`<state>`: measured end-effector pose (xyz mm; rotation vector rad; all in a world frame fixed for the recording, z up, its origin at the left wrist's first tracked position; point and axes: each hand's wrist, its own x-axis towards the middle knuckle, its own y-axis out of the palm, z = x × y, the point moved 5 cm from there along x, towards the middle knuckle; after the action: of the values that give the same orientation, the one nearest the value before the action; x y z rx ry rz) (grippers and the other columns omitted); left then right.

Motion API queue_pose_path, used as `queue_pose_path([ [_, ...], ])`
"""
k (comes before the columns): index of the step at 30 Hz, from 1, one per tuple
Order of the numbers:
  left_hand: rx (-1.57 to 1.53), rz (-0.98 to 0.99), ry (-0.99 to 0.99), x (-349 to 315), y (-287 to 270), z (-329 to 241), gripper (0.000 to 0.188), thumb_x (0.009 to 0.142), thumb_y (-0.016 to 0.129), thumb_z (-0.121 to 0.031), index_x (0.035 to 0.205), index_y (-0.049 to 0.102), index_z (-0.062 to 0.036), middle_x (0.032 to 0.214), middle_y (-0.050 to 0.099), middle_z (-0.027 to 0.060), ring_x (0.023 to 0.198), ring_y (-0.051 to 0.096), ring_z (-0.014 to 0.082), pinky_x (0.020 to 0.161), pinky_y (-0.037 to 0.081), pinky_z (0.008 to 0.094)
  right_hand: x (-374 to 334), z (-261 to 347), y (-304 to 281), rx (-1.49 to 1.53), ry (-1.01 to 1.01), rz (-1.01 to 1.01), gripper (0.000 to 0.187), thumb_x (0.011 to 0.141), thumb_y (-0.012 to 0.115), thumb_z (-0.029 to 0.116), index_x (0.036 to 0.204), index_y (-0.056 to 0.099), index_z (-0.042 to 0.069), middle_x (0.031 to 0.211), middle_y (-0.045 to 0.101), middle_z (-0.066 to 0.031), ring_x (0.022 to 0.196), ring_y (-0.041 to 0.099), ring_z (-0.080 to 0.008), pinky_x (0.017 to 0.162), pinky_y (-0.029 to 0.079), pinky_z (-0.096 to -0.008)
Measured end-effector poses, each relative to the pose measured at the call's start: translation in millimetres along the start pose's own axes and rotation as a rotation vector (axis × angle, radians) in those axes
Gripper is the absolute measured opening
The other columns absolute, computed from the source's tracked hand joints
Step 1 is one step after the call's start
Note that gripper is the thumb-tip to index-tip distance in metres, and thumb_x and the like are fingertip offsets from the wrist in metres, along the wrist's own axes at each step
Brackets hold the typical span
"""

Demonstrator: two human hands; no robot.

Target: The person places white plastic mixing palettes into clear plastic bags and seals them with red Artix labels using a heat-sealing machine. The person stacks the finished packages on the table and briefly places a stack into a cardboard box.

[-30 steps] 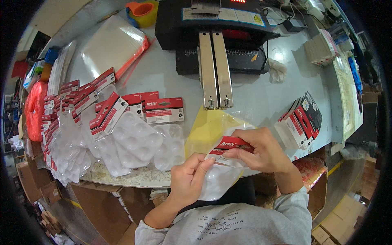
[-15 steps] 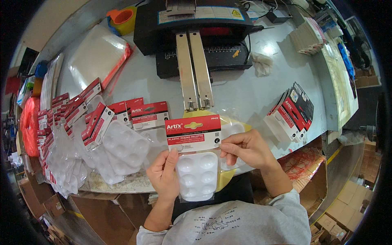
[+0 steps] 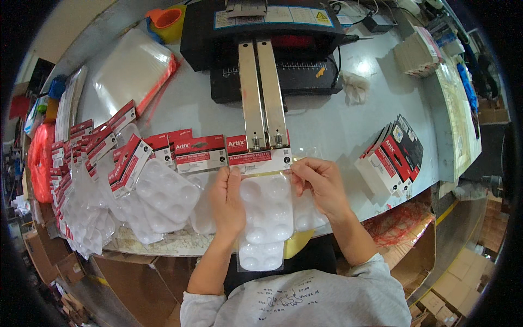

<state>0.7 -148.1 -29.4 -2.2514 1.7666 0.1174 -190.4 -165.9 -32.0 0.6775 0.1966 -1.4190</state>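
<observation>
2 hands [image 3: 227, 203] [image 3: 321, 185], pinch-grip on 1 red/wht hdr card [image 3: 248, 163], partly under 2 metal bars [image 3: 250, 98]

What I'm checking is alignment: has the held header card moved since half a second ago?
Yes, toward the black machine: its metal bars, earlier beyond the header card, now overlap the card's top.

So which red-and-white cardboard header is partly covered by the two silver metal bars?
The red-and-white cardboard header held by the left hand and right hand: the bars cross its upper part, but miss the other headers.
</observation>
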Motion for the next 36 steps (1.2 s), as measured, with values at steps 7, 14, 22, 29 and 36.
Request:
queue_pose_path([
  [7,-0.003,0.032,0.057,24,5,-5,0.027,0.095,0.046,-0.020,0.079,0.051,0.0012,0.068,0.052,0.0039,0.067,0.046,0.0088,0.064,0.040,0.0246,21,9,-1,-0.047,-0.112,-0.062,0.020,0.088,0.055,0.014,0.083,0.065,-0.003,0.068,0.059,-0.0047,0.053,0.052,-0.0091,0.049,0.043,-0.0215],
  [14,0.133,-0.009,0.012,22,-5,1,0.029,0.095,0.045,-0.023,0.084,0.056,0.0010,0.072,0.058,0.0065,0.072,0.052,0.0120,0.070,0.042,0.0255,11,25,3,-0.348,-0.149,-0.064,0.024,0.089,0.056,0.018,0.090,0.066,-0.003,0.073,0.063,-0.0065,0.060,0.058,-0.0116,0.056,0.048,-0.0232],
  [22,1.010,-0.417,0.300,6,-106,-91,0.040,0.086,0.057,-0.028,0.120,0.054,-0.0066,0.128,0.048,0.0177,0.118,0.046,0.0293,0.097,0.037,0.0393,-69,131,-106,-1.264,-0.480,-0.632,0.089,0.055,0.084,0.026,0.130,0.045,0.001,0.123,0.055,-0.0193,0.111,0.054,-0.0320,0.093,0.044,-0.0371],
  [29,1.299,-0.056,0.532,-17,-70,4,0.063,0.075,0.068,-0.025,0.133,0.045,-0.0161,0.148,0.028,0.0037,0.139,0.019,0.0235,0.111,0.018,0.0405,-62,113,-134,-1.384,-0.621,-0.572,0.098,0.051,0.084,0.035,0.132,0.042,0.000,0.135,0.044,-0.0198,0.130,0.036,-0.0328,0.104,0.033,-0.0399],
  [36,1.480,-0.221,0.451,-12,-129,-21,0.049,0.074,0.070,-0.026,0.118,0.054,-0.0112,0.139,0.038,0.0106,0.130,0.032,0.0287,0.103,0.026,0.0409,-63,119,-133,-1.357,-0.478,-0.600,0.087,0.057,0.082,0.032,0.131,0.045,0.003,0.131,0.048,-0.0208,0.126,0.043,-0.0323,0.101,0.037,-0.0377],
])
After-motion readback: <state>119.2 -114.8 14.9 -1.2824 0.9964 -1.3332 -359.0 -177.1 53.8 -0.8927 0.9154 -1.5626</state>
